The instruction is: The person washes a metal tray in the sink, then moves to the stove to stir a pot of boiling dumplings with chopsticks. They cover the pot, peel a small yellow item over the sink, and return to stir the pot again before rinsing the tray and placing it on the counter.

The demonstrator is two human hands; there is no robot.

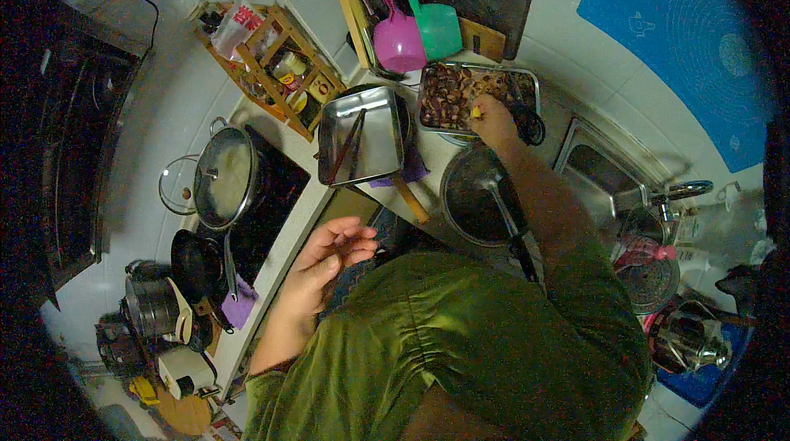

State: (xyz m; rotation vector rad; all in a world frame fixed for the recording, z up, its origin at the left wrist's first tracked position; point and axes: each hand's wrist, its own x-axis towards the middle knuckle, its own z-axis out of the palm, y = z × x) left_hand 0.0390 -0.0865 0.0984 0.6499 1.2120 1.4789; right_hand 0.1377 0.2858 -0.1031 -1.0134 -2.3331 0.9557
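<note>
My right hand (494,123) reaches over the front right part of a metal tray of chopped brown food (447,98), its fingers closed on a small yellow item (476,112). What the yellow item is, I cannot tell. My left hand (333,250) is raised before my body, fingers apart and curled, holding nothing. Left of the food tray stands an empty-looking rectangular metal tray (379,138) with dark chopsticks (349,148) lying in it. Below my right forearm is a dark pan (472,194) with a long-handled metal utensil (506,206) in it.
A pan with pale contents (225,175) sits on the black hob (278,185) at left. Behind are a wooden spice rack (253,49), a pink ladle (400,43) and a green ladle (439,30). The metal sink (602,169) lies right; a wooden handle (410,200) juts over the counter edge.
</note>
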